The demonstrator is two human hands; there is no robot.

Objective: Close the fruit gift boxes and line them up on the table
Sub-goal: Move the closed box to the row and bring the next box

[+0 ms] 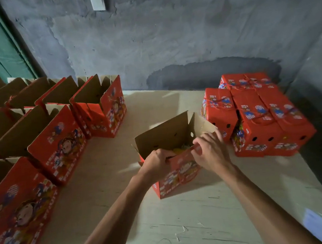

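Note:
An open red fruit gift box (179, 177) with cartoon print stands at the middle of the table. Its far brown flap stands upright, and yellow filling shows inside. My left hand (158, 164) grips the near flap at its left end. My right hand (209, 150) holds the same flap at its right end, fingers curled over the edge. Several closed red boxes (261, 114), tied with red string, sit in a tight group at the right. Several open red boxes (58, 141) with raised flaps stand in rows at the left.
The pale wooden table (187, 219) shows bare surface in front of the middle box and between the two groups. A grey concrete wall runs behind. The table's right edge drops off beside the closed boxes. A pale paper slip (318, 222) lies at the near right.

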